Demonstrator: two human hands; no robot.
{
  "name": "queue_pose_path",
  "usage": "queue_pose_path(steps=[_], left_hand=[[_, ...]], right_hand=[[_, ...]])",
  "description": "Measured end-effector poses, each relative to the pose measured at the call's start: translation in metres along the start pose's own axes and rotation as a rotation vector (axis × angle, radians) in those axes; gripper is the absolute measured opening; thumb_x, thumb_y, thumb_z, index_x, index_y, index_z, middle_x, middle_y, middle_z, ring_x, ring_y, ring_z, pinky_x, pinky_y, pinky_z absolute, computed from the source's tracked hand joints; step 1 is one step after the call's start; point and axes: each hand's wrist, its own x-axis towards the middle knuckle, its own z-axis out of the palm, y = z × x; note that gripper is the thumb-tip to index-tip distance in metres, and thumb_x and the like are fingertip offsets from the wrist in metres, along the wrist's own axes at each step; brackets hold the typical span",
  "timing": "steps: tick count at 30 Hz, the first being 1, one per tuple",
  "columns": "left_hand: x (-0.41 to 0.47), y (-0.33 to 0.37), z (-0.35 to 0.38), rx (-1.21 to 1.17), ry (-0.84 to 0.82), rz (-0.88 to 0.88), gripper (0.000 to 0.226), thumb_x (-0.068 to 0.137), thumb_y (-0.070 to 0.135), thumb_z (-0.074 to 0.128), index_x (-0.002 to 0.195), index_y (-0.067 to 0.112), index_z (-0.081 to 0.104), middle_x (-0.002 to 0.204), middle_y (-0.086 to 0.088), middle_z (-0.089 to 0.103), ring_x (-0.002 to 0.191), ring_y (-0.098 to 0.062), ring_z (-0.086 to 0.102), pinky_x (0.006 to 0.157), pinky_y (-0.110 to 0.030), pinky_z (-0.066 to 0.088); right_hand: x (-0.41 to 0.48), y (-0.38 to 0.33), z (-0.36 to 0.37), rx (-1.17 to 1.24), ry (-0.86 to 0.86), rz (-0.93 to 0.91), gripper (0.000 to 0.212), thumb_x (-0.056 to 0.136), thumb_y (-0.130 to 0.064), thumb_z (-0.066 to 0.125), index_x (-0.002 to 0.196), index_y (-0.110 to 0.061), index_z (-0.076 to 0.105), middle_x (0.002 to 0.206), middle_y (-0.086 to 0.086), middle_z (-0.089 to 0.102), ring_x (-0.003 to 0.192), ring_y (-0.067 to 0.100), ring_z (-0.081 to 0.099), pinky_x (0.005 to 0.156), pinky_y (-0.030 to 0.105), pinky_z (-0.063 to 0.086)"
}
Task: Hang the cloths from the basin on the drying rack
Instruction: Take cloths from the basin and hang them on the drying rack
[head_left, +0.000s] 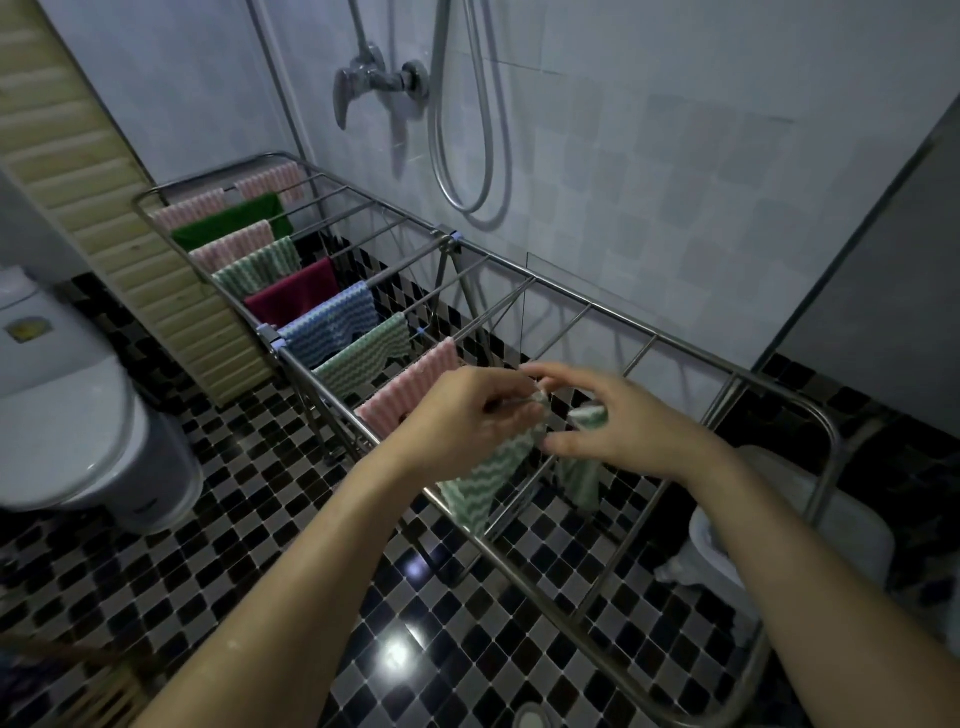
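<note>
The basin (810, 525) sits on the floor at the right, behind the end of the rack (675, 340); the frame and the right forearm cover much of it, and what lies inside is too dim to read. The left hand (467, 415) covers the upper edge of the cloth (485, 480), so the exact grip is hard to make out, but its fingers are pinched on the cloth's top corner. The right hand (618, 421) has its thumb and fingers closed on the other part of the same cloth, which is bunched under the palm. The cloth is green and white with wavy stripes, and it hangs down over a rack bar between the two hands, just right of a pink cloth (415, 389). Other cloths fill the bars further left.
</note>
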Motion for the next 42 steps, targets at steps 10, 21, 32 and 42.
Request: queue_pose_path(steps=[10,21,32,42], left_hand=[[-0.005,0.000,0.003,-0.215,0.006,-0.063,0.018,0.094,0.027,0.057,0.105,0.019,0.068,0.087,-0.003,0.070,0.077,-0.021,0.066,0.065,-0.036,0.058],[-0.019,-0.025,0.024,-0.652,-0.315,-0.318,0.018,0.095,0.011,0.055,0.106,0.025,0.056,0.110,-0.021,0.061,0.092,-0.022,0.062,0.074,-0.031,0.053],[-0.014,-0.111,0.063,0.128,0.010,-0.494,0.034,0.090,0.003,0.050,0.110,0.029,0.054,0.116,-0.006,0.064,0.093,-0.025,0.060,0.073,-0.039,0.054],[-0.017,-0.124,0.081,0.425,0.066,-0.423,0.018,0.093,0.015,0.052,0.096,0.017,0.070,0.103,0.001,0.063,0.089,-0.020,0.060,0.076,-0.035,0.053]], right_hand=[[-0.013,0.031,-0.026,-0.104,-0.047,0.171,0.011,0.078,-0.018,0.077,0.085,-0.026,0.076,0.086,-0.014,0.074,0.082,0.001,0.068,0.079,0.028,0.053],[-0.008,0.063,-0.059,0.227,0.084,0.279,0.010,0.084,-0.005,0.069,0.090,-0.011,0.073,0.069,0.002,0.070,0.058,0.011,0.063,0.053,0.024,0.050],[0.079,0.099,0.039,-0.410,0.242,0.375,0.017,0.087,-0.026,0.066,0.096,-0.013,0.072,0.098,0.006,0.071,0.086,0.023,0.063,0.068,0.028,0.047],[0.091,0.099,0.032,-0.496,0.248,0.451,0.023,0.090,-0.039,0.062,0.101,-0.020,0.067,0.104,0.003,0.068,0.091,0.024,0.064,0.073,0.034,0.053]])
